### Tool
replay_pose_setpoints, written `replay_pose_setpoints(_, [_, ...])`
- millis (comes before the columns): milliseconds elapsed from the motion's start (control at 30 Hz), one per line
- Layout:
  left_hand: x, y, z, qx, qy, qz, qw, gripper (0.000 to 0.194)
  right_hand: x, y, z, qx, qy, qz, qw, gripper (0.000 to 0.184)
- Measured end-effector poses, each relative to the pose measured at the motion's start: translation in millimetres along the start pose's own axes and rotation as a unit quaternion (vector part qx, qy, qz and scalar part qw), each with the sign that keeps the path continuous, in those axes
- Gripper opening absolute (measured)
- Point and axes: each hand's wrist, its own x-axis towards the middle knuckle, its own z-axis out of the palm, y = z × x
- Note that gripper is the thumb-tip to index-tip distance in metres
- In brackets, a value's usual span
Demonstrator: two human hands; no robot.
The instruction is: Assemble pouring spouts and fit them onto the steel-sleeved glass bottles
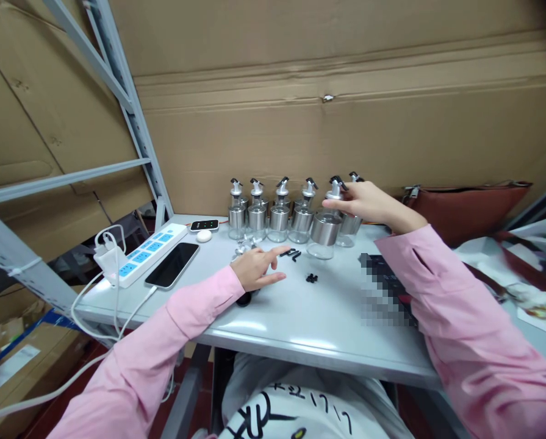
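My right hand (368, 204) has its fingers closed round the top of a glass oil bottle (325, 228) with a steel band and a pourer spout. The bottle looks upright, low over or on the table. Fingers apart and holding nothing, my left hand (257, 268) hovers over the table. Just past its fingertips lie thin black pieces (293, 254), and some tiny black pieces (312, 278) sit to their right. Silvery parts (247, 245) lie behind that hand, partly hidden. A round black part (244, 299) shows below it. Several similar oil bottles (279, 221) stand in a row behind.
A white power strip (138, 259), a phone (172, 264), a small black-faced device (204, 225) and a white round object (204, 236) occupy the table's left. White cables hang over the edge. At right are a pixelated dark item (389, 283) and a brown bag (465, 210). Cardboard (346, 134) stands behind.
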Motion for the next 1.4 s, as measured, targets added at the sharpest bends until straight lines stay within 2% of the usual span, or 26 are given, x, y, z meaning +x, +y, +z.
replay_pose_setpoints(167, [-0.2,1.5,-1.4,0.000,-0.007,-0.005,1.000,0.052,5.8,17.3,6.1,-0.023,-0.037,0.052,0.998,0.040])
replay_pose_setpoints(467, [0.5,1.3,-1.3,-0.009,-0.010,-0.008,1.000,0.052,8.2,24.7,6.8,-0.015,-0.083,0.082,0.993,0.040])
replay_pose_setpoints(733, [0.9,0.0,0.0,-0.016,-0.012,-0.008,1.000,0.051,9.7,33.5,9.0,-0.014,-0.083,0.070,0.994,0.042])
replay_pose_setpoints(933, [0.8,0.5,-0.8,-0.012,-0.013,-0.006,1.000,0.051,11.7,37.4,13.2,0.003,-0.096,0.064,0.993,0.034])
replay_pose_setpoints(1167, [0.2,-0.9,0.2,-0.009,-0.010,-0.002,1.000,0.051,13.7,40.4,18.8,-0.010,-0.072,0.032,0.997,0.032])
replay_pose_setpoints(1400, [0.1,-0.6,0.2,-0.005,-0.013,-0.007,1.000,0.051,16.4,40.7,33.5,0.008,-0.004,0.046,0.999,0.023])
